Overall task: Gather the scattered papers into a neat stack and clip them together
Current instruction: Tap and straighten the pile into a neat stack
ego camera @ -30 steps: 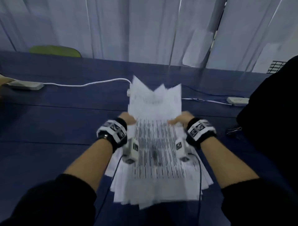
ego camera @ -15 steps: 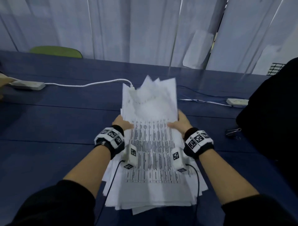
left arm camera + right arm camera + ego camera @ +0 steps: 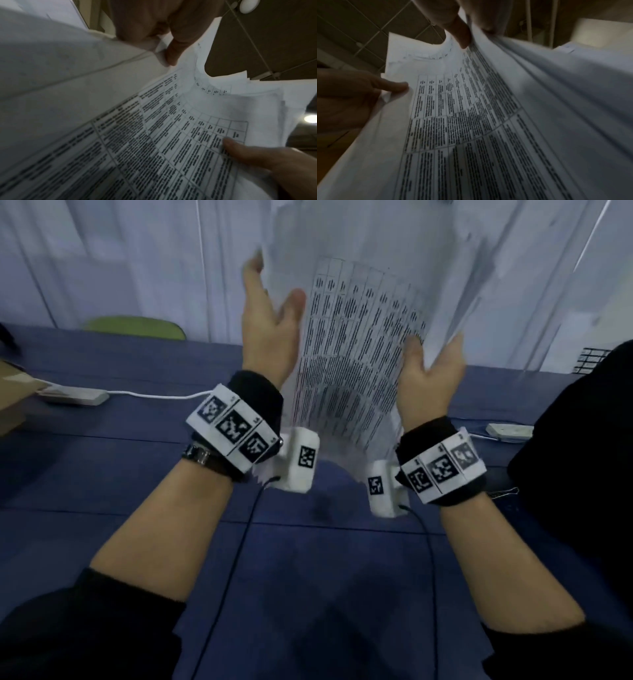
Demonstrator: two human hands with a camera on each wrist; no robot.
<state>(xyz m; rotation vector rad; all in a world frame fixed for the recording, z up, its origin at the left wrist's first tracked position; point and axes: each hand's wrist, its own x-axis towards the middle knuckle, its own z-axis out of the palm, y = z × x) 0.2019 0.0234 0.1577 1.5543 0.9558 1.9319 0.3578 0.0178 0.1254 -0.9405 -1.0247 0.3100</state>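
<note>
the papers are being held upright above the blue table, tilted a little to the right, with a printed table of dark text facing the head camera and the lower edges hanging ragged between the two wrist bands. the left edge of the bundle is being flanked by the left hand, whose fingers are being kept fairly straight and pointing up, the thumb lying against the printed sheet; in the left wrist view a thumb tip is being pressed onto the front page while a finger is being curled over the sheets' edge. the right edge is being cupped by the right hand, its fingers partly hidden behind the sheets; in the right wrist view the pages are being pinched between thumb and fingers. a white power strip with its cord and a second strip are being left lying on the table, well apart from the papers. a green chair back is being seen beyond the far edge.
</note>
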